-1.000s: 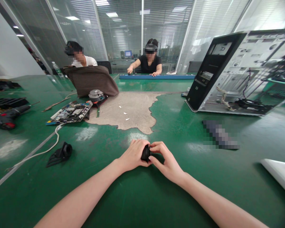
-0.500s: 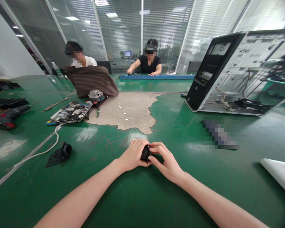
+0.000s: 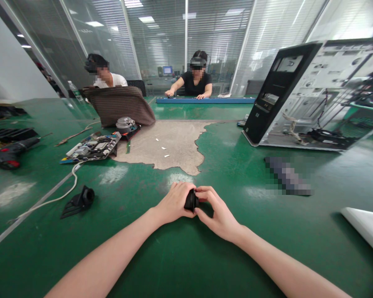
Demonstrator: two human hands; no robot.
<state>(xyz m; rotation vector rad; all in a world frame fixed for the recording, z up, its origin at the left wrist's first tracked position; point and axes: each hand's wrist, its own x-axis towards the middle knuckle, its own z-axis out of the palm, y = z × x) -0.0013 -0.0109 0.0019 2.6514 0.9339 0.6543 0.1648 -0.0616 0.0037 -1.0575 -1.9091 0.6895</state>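
Observation:
Just above the green tabletop, near the middle, both hands meet around a small black part. My left hand is wrapped over its left side, fingers curled around the back. From the right, my right hand pinches its edge between thumb and fingertips. The part looks like dark plastic with a thin raised rim; most of it is hidden by the fingers, so its kind does not show. Another black plastic piece with a round collar lies on the table to the left.
A circuit board, a cordless drill and a white cable lie left. An open computer case stands right, a blurred dark object before it. White panel at right edge. Two people sit across.
Almost nothing differs. My right thumb has shifted slightly lower along the black part's edge, and both hands stay in the same place.

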